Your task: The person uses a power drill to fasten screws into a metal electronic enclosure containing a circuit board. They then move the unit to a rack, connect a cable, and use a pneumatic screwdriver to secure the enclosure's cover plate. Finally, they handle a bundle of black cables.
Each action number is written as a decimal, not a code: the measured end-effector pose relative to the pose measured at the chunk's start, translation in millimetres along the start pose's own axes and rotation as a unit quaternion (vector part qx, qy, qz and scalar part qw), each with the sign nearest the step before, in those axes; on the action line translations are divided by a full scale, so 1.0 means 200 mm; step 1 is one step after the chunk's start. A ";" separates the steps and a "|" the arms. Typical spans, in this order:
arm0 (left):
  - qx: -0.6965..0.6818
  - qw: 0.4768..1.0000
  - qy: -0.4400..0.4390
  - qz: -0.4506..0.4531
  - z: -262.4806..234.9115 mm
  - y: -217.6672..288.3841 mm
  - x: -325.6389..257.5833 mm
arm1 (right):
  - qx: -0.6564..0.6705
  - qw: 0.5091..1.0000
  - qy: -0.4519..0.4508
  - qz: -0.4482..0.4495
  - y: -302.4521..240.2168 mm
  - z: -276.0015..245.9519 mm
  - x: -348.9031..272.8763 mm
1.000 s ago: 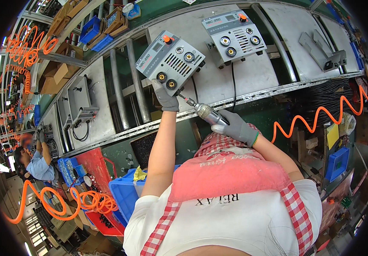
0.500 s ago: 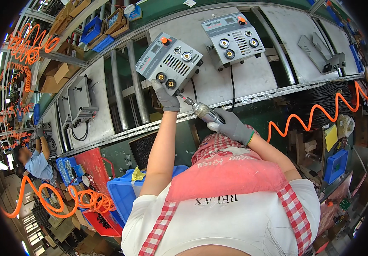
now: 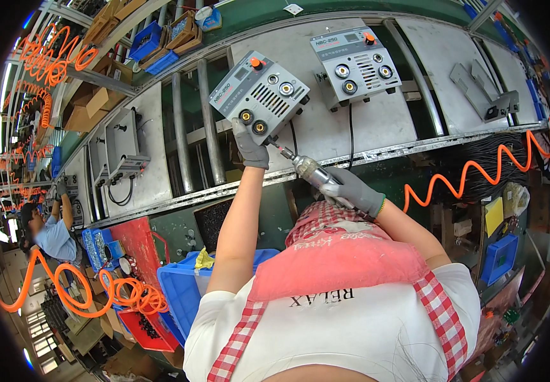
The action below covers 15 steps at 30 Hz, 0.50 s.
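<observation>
A grey welding machine (image 3: 265, 91) with an orange knob and round sockets sits tilted on the conveyor line. My left hand (image 3: 251, 148), in a grey glove, grips its lower corner below the two brass-centred sockets. In my gloved right hand (image 3: 356, 193) is a silver power screwdriver (image 3: 312, 170). Its bit points up and left at the machine's bottom edge, close to my left fingers; whether it touches a screw is too small to tell. A second welding machine (image 3: 356, 67) of the same kind stands to the right, with a black cable hanging down.
Metal plates (image 3: 386, 130) and rollers (image 3: 209, 121) make up the conveyor. Bent metal housings lie on it at left (image 3: 121, 143) and right (image 3: 478, 92). A coiled orange air hose (image 3: 469, 175) stretches at right. A blue bin (image 3: 182, 286) stands by my left arm. Another person (image 3: 58, 239) works far left.
The view has shifted slightly, moving the machines a little to the right in the picture. My right hand and the screwdriver have moved slightly right and down; my left hand keeps its hold.
</observation>
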<state>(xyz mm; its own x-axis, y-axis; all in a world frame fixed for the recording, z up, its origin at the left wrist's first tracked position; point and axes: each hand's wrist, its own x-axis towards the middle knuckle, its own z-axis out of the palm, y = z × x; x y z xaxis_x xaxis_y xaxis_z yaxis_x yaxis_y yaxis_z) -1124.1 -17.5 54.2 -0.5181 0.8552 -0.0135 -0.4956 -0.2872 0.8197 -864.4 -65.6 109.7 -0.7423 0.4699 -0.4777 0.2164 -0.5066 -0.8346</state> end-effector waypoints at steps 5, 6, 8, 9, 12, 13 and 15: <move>-0.138 0.984 0.093 -0.064 -0.25 0.02 0.05 | -0.154 0.984 0.066 -0.057 0.07 -0.14 -0.12; -0.095 0.983 0.119 -0.103 -0.31 0.03 0.04 | -0.141 0.987 0.069 -0.042 0.06 -0.16 -0.15; -0.034 0.982 0.132 -0.132 -0.80 -0.17 -0.06 | -0.123 0.991 0.046 -0.018 0.00 -0.13 -0.18; -0.017 0.967 0.166 -0.193 -0.64 -0.16 -0.13 | -0.109 0.991 0.066 -0.027 0.01 -0.16 -0.20; 0.029 0.946 0.145 -0.289 -0.32 -0.05 -0.36 | -0.077 0.994 0.073 0.016 0.00 -0.15 -0.24; 0.032 0.946 0.109 -0.304 -0.29 -0.04 -0.39 | -0.081 0.994 0.073 0.012 0.01 -0.15 -0.23; 0.029 0.945 0.054 -0.321 -0.17 -0.01 -0.43 | -0.092 0.993 0.077 0.002 0.03 -0.17 -0.22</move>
<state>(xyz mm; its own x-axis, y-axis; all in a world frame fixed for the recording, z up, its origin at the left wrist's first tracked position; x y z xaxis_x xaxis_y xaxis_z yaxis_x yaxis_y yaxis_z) -1102.1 -104.0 34.8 -0.1924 0.7952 -0.5750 -0.6946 0.3035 0.6522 -809.4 -65.3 117.1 -0.6388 0.5793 -0.5064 0.3419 -0.3759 -0.8613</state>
